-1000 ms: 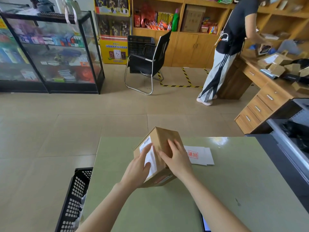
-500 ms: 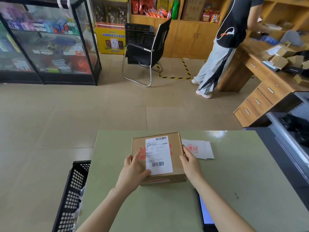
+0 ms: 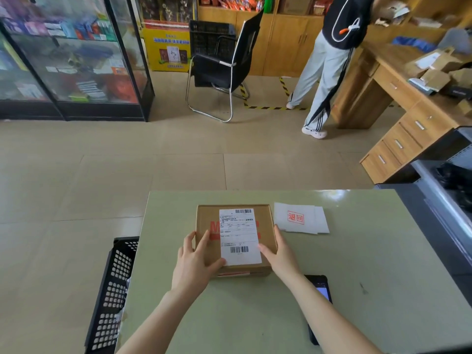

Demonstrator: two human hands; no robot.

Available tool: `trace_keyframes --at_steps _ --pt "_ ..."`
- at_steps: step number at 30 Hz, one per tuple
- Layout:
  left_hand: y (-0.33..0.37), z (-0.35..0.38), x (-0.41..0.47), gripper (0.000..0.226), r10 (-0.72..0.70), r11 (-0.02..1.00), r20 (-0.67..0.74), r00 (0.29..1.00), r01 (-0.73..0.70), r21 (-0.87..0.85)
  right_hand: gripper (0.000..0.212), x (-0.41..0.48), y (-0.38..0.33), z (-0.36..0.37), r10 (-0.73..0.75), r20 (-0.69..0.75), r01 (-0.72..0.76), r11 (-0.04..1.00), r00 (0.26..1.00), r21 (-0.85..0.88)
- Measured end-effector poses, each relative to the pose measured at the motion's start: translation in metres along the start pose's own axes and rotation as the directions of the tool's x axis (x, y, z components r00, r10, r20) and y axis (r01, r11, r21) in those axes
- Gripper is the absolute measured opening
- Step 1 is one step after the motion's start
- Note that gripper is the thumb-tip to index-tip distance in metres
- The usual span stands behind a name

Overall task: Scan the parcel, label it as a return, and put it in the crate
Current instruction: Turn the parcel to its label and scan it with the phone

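Observation:
A brown cardboard parcel [image 3: 207,221] lies flat on the green table [image 3: 357,264], its white shipping label with barcodes facing up. My left hand [image 3: 195,261] grips its near left corner and my right hand [image 3: 279,251] holds its right side. White return stickers [image 3: 300,217] with a red stamp lie just right of the parcel. A black handheld scanner [image 3: 320,290] with a lit screen lies near the table's front, partly hidden under my right forearm. The black perforated crate [image 3: 112,290] stands on the floor at the table's left edge.
A black office chair [image 3: 224,62] and a glass display cabinet [image 3: 74,57] stand across the tiled floor. A person in a black top and striped trousers [image 3: 324,72] stands at a wooden desk [image 3: 408,111] with boxes. A dark counter [image 3: 447,190] borders the table's right.
The parcel went from tilted on edge to flat on the table with its label up. My hands shifted to its two sides, and the scanner came into view.

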State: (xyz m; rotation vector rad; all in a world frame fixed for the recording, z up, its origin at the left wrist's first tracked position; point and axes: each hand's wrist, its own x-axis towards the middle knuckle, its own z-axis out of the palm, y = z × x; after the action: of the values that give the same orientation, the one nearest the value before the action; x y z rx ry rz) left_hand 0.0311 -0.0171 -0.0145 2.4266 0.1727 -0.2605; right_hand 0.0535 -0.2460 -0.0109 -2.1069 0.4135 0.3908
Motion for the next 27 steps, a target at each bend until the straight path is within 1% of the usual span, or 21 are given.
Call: trace_keyframes --at_steps 2,4,5,7,10,13,16,19,24,27 --pt "0.0 -0.001 0.002 0.085 -0.002 1.0 0.005 1.0 0.002 -0.019 0.07 -0.002 0.006 -0.004 0.013 0.006 -0.013 1.0 1.0 0.016" --pt "0.0 -0.003 0.005 0.085 0.015 1.0 0.002 1.0 -0.015 -0.007 0.065 -0.007 0.021 -0.013 0.058 -0.058 -0.056 0.998 0.997 0.042" --pt "0.0 -0.004 0.007 0.084 0.03 1.0 0.004 1.0 -0.03 0.008 0.063 -0.01 0.033 -0.019 0.091 -0.115 -0.089 0.996 0.989 0.023" --pt "0.0 -0.006 0.012 0.083 0.054 0.998 0.022 0.998 -0.055 0.026 0.059 -0.019 0.063 -0.034 0.171 -0.224 -0.192 0.979 0.96 -0.074" --pt "0.0 -0.009 0.02 0.084 0.071 0.996 0.052 0.996 -0.073 0.049 0.061 -0.035 0.105 -0.055 0.259 -0.3 -0.322 0.928 0.918 -0.186" --pt "0.0 -0.01 0.027 0.087 0.085 0.992 0.094 0.992 -0.093 0.087 0.073 -0.053 0.128 -0.062 0.339 -0.277 -0.408 0.879 0.899 -0.248" --pt "0.0 -0.01 0.03 0.089 0.067 0.994 0.118 0.991 -0.076 0.079 0.087 -0.064 0.139 -0.056 0.426 -0.229 -0.478 0.835 0.875 -0.274" --pt "-0.002 -0.009 0.03 0.089 0.068 0.992 0.114 0.991 -0.079 0.101 0.095 -0.067 0.143 -0.046 0.443 -0.244 -0.499 0.824 0.863 -0.27" --pt "-0.005 -0.01 0.03 0.09 0.067 0.986 0.104 0.992 -0.082 0.144 0.093 -0.067 0.145 -0.041 0.444 -0.314 -0.525 0.811 0.839 -0.256" --pt "-0.001 -0.012 0.036 0.089 0.052 0.986 0.112 0.992 -0.069 0.151 0.09 -0.066 0.143 -0.039 0.489 -0.338 -0.575 0.786 0.804 -0.23"
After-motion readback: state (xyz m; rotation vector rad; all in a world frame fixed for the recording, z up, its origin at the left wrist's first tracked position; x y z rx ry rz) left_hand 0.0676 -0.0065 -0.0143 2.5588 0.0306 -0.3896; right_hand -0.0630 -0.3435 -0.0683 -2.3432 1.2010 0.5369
